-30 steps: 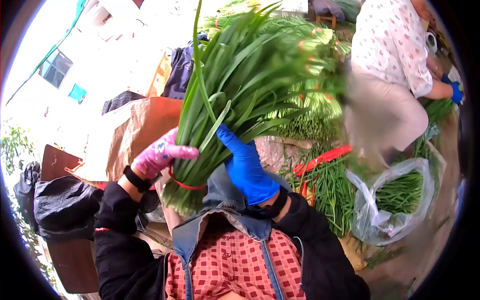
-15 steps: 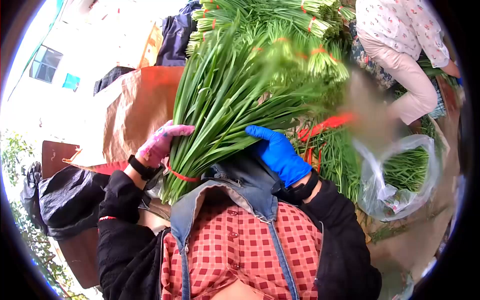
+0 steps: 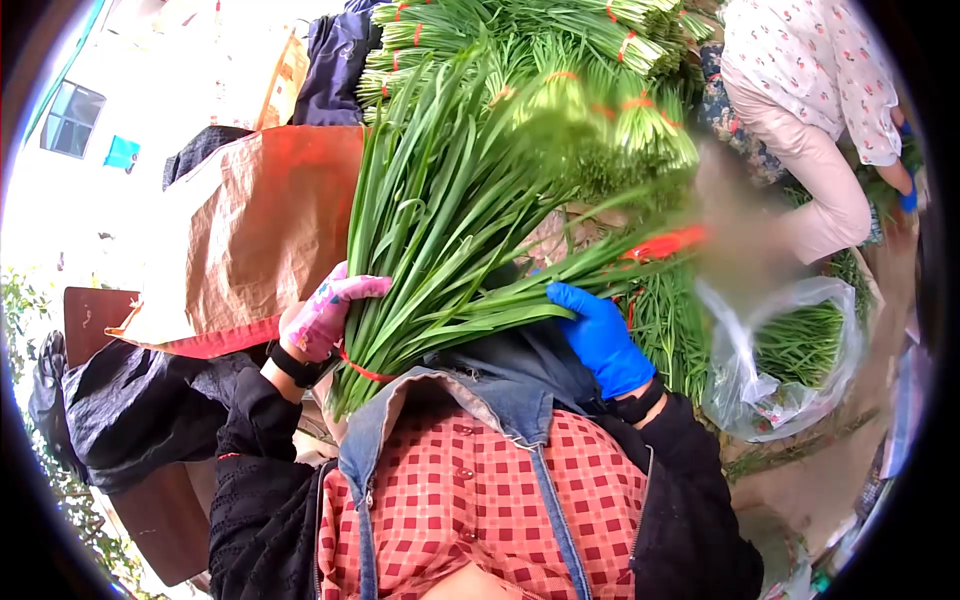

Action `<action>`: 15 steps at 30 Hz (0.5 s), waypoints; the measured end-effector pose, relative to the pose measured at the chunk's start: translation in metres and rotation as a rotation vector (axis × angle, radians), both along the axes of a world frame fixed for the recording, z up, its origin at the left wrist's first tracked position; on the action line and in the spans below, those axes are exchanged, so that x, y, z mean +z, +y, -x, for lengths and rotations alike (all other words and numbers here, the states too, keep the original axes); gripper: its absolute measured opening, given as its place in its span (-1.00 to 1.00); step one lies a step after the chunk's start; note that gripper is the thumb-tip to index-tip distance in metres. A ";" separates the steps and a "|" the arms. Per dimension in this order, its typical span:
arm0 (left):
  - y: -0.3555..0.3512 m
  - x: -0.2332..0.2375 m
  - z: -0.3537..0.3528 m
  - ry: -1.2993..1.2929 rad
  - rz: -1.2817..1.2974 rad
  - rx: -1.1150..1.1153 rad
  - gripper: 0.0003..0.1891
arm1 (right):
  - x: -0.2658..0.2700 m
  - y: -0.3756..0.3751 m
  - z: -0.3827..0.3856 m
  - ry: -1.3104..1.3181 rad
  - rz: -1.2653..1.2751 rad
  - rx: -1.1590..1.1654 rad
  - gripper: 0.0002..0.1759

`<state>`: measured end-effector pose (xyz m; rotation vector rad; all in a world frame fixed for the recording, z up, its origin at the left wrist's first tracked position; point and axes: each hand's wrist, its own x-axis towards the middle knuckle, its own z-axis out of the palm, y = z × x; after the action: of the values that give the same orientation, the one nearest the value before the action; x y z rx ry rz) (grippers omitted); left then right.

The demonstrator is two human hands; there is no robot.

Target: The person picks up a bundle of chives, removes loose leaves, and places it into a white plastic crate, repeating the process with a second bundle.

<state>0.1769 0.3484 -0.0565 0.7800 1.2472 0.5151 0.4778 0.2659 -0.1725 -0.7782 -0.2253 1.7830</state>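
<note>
A bunch of garlic chives (image 3: 425, 225) fans out in front of my chest, its cut ends toward me. A red band (image 3: 366, 371) circles it near those ends. My left hand (image 3: 335, 308), in a pink patterned glove, is closed round the lower stems just above the band. In a blue glove, my right hand (image 3: 606, 342) grips leaves that splay to the right, thumb on top and the other fingers hidden below. A gap shows between these leaves and the upright ones.
Banded chive bundles (image 3: 540, 40) are piled ahead. On the right, a clear plastic bag (image 3: 725, 385) holds more greens, and loose ones (image 3: 675, 325) lie beside it. A brown paper sack (image 3: 265, 230) and black plastic (image 3: 150, 410) are at left. Another person (image 3: 800, 130) bends at upper right.
My right hand has moved right and slightly down, drawing a section of leaves away from the bunch. My left hand keeps its hold near the band.
</note>
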 end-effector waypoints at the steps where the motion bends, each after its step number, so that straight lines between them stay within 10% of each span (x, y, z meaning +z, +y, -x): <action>1: 0.002 -0.007 0.007 -0.025 0.009 0.024 -0.57 | 0.007 -0.003 -0.001 -0.089 -0.006 0.000 -0.65; 15: 0.000 -0.005 -0.004 0.022 -0.080 0.010 -0.53 | -0.004 -0.012 -0.070 -0.419 0.007 -0.223 -0.69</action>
<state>0.1811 0.3486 -0.0614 0.8488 1.2579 0.5687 0.5481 0.2535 -0.1761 -1.1331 -0.3921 1.3993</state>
